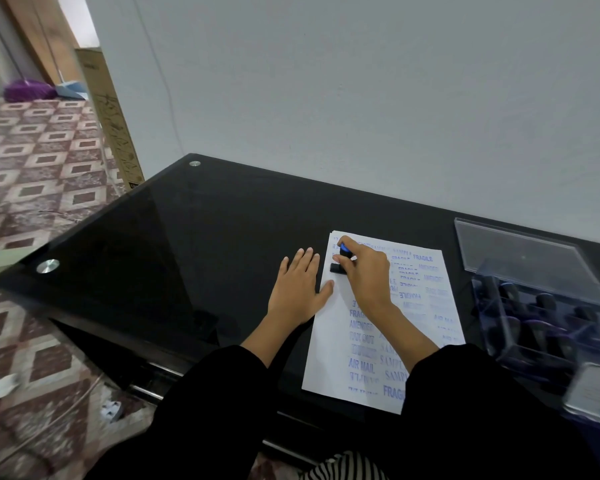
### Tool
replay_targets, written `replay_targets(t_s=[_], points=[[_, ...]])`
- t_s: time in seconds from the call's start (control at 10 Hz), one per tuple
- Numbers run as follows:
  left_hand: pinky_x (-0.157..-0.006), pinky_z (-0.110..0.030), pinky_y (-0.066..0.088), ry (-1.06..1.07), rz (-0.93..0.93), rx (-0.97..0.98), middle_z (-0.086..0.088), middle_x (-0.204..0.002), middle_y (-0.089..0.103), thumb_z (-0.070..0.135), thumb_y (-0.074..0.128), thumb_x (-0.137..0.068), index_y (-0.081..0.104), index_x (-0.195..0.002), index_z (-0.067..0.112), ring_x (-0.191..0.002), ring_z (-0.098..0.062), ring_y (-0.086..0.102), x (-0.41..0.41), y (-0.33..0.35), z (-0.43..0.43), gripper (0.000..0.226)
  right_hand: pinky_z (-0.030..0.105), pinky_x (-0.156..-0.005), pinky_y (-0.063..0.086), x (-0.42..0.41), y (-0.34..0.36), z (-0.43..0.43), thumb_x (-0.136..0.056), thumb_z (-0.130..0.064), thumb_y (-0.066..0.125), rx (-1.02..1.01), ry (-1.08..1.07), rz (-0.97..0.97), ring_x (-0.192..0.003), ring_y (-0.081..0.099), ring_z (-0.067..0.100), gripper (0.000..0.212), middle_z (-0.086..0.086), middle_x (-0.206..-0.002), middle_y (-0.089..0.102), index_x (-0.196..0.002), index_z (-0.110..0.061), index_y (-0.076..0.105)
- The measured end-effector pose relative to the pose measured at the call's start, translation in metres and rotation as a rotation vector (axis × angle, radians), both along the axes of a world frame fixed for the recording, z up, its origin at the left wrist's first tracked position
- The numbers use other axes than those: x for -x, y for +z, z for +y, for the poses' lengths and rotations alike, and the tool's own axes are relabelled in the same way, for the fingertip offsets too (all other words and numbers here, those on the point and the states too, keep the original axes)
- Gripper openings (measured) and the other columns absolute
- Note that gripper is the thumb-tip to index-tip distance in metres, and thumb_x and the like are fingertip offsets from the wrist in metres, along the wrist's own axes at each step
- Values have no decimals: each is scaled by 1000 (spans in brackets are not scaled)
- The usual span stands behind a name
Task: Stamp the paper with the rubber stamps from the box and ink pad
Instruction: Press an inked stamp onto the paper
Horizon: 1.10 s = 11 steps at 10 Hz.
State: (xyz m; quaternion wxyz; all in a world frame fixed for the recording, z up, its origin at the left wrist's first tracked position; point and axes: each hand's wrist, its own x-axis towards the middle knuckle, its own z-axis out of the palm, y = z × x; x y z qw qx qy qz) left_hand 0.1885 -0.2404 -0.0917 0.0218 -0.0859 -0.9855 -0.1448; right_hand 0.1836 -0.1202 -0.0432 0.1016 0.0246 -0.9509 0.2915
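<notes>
- We see the stamp (339, 263) right of the frame's centre, on the upper left corner of the paper (329, 358); it has a blue top and a black block base, and the base sits flat against the sheet.
- Our right hand (364, 275) grips the stamp from above, fingers and thumb curled round its handle; the blue top shows between the fingertips.
- Our left hand (297, 289) lies flat, fingers straight and close together, holding nothing; the palm and fingers rest on the table (187, 237), just beside the sheet, and the thumb presses on the paper's left edge.
- The paper is a white sheet lying lengthwise away from us on the dark glass; it carries many blue marks, among them FRAGILE, AMENDED, AIR MAIL and SAMPLE, some upright and some upside down; several are too blurred to read.
- At the right of the frame stands a clear plastic box (499, 341), just beside the paper's right edge; its lid (520, 251) is open and tilted back towards the wall.
- Inside the box we see more stamps (544, 303) with dark handles standing in rows; their number is unclear through the plastic.
- At the lower right edge lies a flat blurred item (596, 393); we cannot tell what it is.
</notes>
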Motion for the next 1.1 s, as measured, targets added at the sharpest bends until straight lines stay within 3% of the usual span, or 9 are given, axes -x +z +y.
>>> replay_targets(t_s=[0.3, 1.1], points=[[-119, -36, 0, -2, 10, -19, -3, -159, 9, 46, 27, -98, 12, -149, 12, -147, -16, 2, -1, 0, 0, 63, 20, -92, 42, 0, -1, 0, -94, -19, 53, 42, 4, 7, -103, 61, 22, 37, 11, -119, 64, -130, -12, 53], [-119, -35, -1, 17, -1, -19, -2, -159, 8, 47, 27, -98, 12, -150, 14, -147, -15, 1, -1, 0, 2, 63, 21, -98, 40, 1, -7, 0, -93, -18, 54, 98, -10, 25, -107, 61, 22, 41, 10, -123, 62, -134, -13, 50]])
